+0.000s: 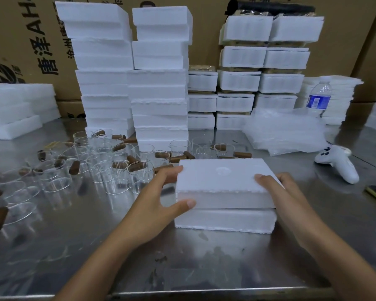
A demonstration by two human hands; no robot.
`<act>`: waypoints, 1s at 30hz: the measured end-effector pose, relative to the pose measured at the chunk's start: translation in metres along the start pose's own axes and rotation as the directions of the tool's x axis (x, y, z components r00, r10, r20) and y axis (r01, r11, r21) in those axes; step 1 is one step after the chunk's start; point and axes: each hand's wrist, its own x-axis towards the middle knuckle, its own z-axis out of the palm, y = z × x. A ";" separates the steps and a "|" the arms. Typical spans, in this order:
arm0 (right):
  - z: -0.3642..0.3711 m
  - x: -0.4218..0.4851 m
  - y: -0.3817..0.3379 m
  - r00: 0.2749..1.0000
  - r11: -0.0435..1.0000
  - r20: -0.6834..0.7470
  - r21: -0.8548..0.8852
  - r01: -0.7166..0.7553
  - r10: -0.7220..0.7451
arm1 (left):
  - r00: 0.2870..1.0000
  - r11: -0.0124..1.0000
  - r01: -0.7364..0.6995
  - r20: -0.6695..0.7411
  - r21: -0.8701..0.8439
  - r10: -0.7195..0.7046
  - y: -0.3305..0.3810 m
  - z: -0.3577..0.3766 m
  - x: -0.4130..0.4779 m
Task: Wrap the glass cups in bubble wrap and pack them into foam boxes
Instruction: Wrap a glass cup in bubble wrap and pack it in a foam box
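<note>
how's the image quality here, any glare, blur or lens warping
Head view: wide-angle warping bows the foam stacks outward and curves the steel table edge; overhead light glares off the table; glass cups at far left smear soft; the foam box and both hands stay fairly sharp.

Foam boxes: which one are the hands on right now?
The closed foam box at the table's front centre, apart from the stacks; left hand and right hand grip its lid.

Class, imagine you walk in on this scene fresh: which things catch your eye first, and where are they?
First, the white foam box at centre front on the metal table, gripped by the left hand and right hand. Then the tall foam stacks behind, and the crowd of glass cups with brown handles on the left.
</note>
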 end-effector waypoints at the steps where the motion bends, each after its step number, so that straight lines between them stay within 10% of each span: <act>1: 0.001 0.000 0.001 1.000 1.000 -0.005 -0.004 -0.006 0.006 | 1.000 1.000 0.007 0.009 0.004 -0.007 -0.002 0.000 0.000; 30: -0.003 -0.032 -0.001 0.983 0.987 0.181 0.155 -0.037 0.009 | 0.984 0.973 0.117 0.157 -0.199 -0.086 0.003 0.006 0.000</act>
